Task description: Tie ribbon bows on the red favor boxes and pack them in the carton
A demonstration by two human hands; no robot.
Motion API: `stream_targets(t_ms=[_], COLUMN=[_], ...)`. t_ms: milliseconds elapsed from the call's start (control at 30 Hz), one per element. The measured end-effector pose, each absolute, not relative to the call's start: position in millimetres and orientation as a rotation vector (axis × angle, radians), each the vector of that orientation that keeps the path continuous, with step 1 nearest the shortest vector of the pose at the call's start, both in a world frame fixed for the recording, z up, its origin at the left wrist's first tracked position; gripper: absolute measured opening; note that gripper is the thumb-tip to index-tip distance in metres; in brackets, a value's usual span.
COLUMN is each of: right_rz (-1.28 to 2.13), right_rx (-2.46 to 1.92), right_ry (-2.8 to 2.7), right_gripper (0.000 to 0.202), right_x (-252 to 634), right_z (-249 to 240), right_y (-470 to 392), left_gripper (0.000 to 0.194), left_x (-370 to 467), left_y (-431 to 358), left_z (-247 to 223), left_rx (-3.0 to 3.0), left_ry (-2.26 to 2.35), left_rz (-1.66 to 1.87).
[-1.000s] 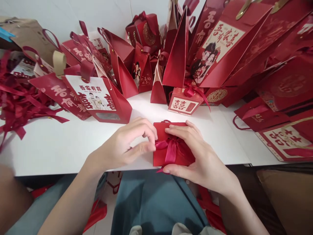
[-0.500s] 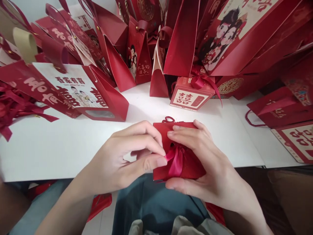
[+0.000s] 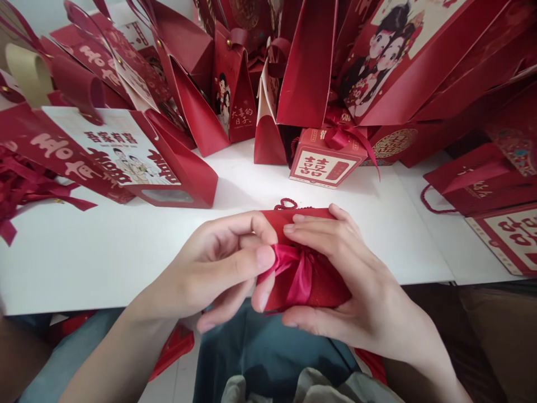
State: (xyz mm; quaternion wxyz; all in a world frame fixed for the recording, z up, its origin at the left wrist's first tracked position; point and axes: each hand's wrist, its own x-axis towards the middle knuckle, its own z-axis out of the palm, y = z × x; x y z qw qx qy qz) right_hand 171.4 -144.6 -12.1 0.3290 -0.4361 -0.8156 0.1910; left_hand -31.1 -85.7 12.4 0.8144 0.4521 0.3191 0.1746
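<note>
A small red gift bag [image 3: 328,282] lies at the table's front edge, with a dark red rope handle [image 3: 287,204] at its far end. Tied across its face is a crimson satin ribbon [image 3: 300,280]. My left hand [image 3: 226,268] pinches one piece of that ribbon between thumb and index finger at the bag's left side, and other fingers curl below. From the right, my right hand [image 3: 356,268] grips the bag, fingers over its top face and thumb along the near edge. The ribbon's knot is partly covered by my right fingers.
Red gift bags [image 3: 306,73] crowd the back of the white table [image 3: 126,246]. A ribboned box [image 3: 325,165] stands beyond my hands. Loose red ribbons [image 3: 29,179] lie at far left, with a window box [image 3: 168,168] beside them. Another box [image 3: 509,238] sits at right.
My left hand has shifted slightly left and drawn the ribbon piece outward, with its lower fingers now showing beneath. My right hand keeps its hold on the bag.
</note>
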Motion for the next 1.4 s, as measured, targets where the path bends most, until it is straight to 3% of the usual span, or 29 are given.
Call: stream_targets(t_ms=[67,167,500,667,833,1000,1167,1400], right_rz=[0.510,0.502,0.473,0.481,0.491,0.494,0.500,0.519], right_rx=[-1.143,-1.140,-1.128,-1.123,-1.142,-1.141,-1.109,-1.098], right_ry=[-2.132,-2.132,-2.137,-2.149,-2.146,-2.134,-2.124,-2.090], right_gripper=[0.066,0.066,0.067,0.065,0.065,0.064,0.062,0.059], right_x=[171.2,170.8,169.4,169.7,169.8,169.1,168.2,165.5], right_z=[-11.7,-11.6,-11.1,-11.7,-11.6,-10.7,-12.1,-11.1], right_y=[-144.6,-144.1,-143.5,-143.3,-144.1,-143.6,-141.2,-141.8], left_gripper=[0.013,0.020,0.001,0.007,0.013,0.006,0.015,0.012], left_x=[-31.4,-33.3,-30.9,-26.1,-28.8,-27.6,-28.3,-25.2], left_y=[-84.2,-81.2,-92.0,-98.9,-94.2,-92.1,-83.5,-88.6], left_z=[12.6,10.6,6.9,9.1,2.4,17.8,27.8,19.0], left_rx=[0.987,1.082,1.351,1.389,1.333,1.663,1.658,1.846], left_ry=[0.716,0.796,0.991,1.101,1.042,1.088,0.933,1.099], left_rz=[0.361,0.412,0.682,0.840,0.735,0.841,0.453,0.857])
